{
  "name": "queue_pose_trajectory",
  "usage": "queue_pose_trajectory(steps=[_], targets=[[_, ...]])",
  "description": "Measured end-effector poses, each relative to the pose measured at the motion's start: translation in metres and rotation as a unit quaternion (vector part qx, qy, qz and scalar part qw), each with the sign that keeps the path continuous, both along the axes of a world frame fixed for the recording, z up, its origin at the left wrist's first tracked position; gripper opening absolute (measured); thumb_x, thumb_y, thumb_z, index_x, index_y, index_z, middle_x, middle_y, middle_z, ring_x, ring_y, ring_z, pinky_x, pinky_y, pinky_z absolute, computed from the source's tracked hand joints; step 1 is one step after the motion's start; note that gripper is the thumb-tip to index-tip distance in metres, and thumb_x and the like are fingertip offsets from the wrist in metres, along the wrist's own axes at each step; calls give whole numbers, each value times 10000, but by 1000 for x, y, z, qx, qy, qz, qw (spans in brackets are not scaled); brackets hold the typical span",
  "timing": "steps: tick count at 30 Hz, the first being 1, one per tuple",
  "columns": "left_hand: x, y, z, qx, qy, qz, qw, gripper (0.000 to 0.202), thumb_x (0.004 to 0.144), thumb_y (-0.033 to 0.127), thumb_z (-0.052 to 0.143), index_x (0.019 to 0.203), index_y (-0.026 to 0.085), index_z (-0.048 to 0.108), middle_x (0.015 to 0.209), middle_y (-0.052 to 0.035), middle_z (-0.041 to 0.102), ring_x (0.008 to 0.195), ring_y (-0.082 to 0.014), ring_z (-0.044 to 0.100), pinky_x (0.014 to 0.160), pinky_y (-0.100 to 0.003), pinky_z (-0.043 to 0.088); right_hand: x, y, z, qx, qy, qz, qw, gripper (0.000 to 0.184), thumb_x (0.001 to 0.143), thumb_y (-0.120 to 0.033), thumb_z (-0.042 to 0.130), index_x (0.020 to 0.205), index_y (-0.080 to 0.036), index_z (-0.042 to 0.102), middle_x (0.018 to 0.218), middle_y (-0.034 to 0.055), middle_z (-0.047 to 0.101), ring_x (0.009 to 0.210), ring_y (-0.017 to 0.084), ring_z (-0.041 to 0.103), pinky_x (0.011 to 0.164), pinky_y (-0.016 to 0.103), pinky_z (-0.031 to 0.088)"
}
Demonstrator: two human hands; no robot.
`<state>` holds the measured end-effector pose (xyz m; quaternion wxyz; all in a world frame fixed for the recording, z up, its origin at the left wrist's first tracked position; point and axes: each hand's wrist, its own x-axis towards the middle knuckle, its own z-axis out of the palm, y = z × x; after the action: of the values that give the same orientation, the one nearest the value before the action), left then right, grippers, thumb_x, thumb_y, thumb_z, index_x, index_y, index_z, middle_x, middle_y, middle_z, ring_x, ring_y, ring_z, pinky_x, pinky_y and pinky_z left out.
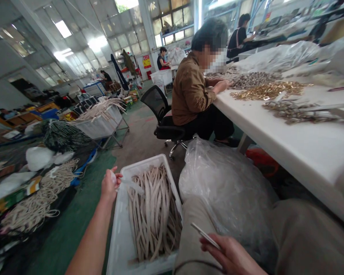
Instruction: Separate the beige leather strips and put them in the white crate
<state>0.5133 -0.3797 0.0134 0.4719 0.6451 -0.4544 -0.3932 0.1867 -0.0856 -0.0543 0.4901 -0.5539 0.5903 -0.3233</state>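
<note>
My left hand (110, 185) reaches out over the left rim of a white plastic crate (119, 225) on the floor. Its fingers are pinched on a small clear plastic piece (126, 183). The crate holds a pile of beige flat straps (154, 214). My right hand (229, 254) rests on my knee at the bottom of the view. It holds a thin flat metal piece (205, 235) between thumb and fingers.
A large clear plastic bag (226, 187) stands right of the crate. A white table (298, 149) carries heaps of metal fittings (269, 91). A person in a brown shirt (190, 91) sits at it on an office chair (163, 118). Cord bundles (43, 198) lie on the floor at left.
</note>
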Motion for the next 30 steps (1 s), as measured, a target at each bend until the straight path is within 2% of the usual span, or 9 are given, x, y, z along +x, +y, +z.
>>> queue_pose_trajectory(steps=[3, 6, 9, 13, 17, 20, 23, 26, 30], targets=[[-19, 22, 24, -15, 105, -31, 994, 464, 868, 546, 488, 1100, 165, 613, 666, 17, 619, 447, -82, 427, 422, -180, 246, -19, 0, 10, 86, -121, -82, 985, 550, 896, -678, 530, 1052, -205, 764, 965, 108, 781, 736, 220, 697, 508, 240, 530], [-64, 62, 27, 19, 253, -66, 965, 405, 771, 455, 723, 1022, 139, 680, 729, -16, 692, 553, -97, 573, 475, -175, 417, -29, -2, 12, 99, -148, -148, 973, 590, 815, -732, 606, 950, -187, 787, 917, 90, 751, 533, 128, 547, 455, 235, 483], [-118, 117, 8, 128, 371, -87, 915, 420, 622, 350, 920, 919, 113, 743, 738, -45, 744, 604, -130, 658, 552, -214, 545, -34, -2, 13, 88, -146, -194, 966, 538, 786, -706, 651, 835, -189, 793, 717, 21, 634, 472, 95, 449, 436, 225, 447], [-172, 187, -31, 265, 424, -106, 859, 509, 469, 343, 1022, 859, 122, 781, 741, -44, 763, 618, -129, 675, 559, -206, 554, -38, 1, 22, 92, -147, -213, 961, 518, 789, -673, 653, 863, -181, 799, 600, -37, 449, 463, 93, 400, 418, 211, 418], [-198, 229, -52, 321, 416, -143, 838, 504, 490, 408, 1012, 854, 132, 797, 807, -74, 781, 708, -154, 697, 645, -231, 564, -38, 1, 32, 92, -167, -173, 966, 558, 786, -670, 639, 849, -136, 786, 643, 3, 554, 516, 109, 467, 420, 206, 424], [-205, 243, -51, 311, 382, -209, 845, 483, 558, 479, 972, 851, 133, 805, 795, -71, 763, 687, -139, 649, 651, -236, 526, -37, 1, 35, 79, -202, -125, 968, 474, 845, -579, 627, 837, -127, 767, 710, 53, 687, 617, 144, 594, 463, 193, 429], [-206, 249, -45, 252, 316, -284, 869, 442, 628, 544, 915, 717, 133, 779, 657, -27, 674, 632, -117, 558, 633, -231, 464, -38, 2, 33, 79, -213, -120, 966, 371, 830, -490, 673, 820, -130, 759, 721, 65, 742, 648, 160, 659, 484, 192, 418], [-207, 253, -43, 224, 237, -338, 883, 477, 687, 605, 852, 665, 136, 766, 610, -26, 643, 629, -123, 522, 648, -243, 433, -37, 3, 30, 103, -236, -121, 959, 366, 765, -494, 718, 747, -129, 733, 643, 56, 718, 594, 156, 652, 478, 203, 406], [-207, 261, -51, 219, 168, -371, 886, 538, 724, 674, 785, 759, 137, 811, 694, -72, 723, 666, -156, 568, 677, -271, 450, -32, 1, 24, 114, -248, -177, 946, 338, 665, -478, 729, 739, -154, 666, 529, -7, 619, 484, 137, 591, 461, 220, 399]])
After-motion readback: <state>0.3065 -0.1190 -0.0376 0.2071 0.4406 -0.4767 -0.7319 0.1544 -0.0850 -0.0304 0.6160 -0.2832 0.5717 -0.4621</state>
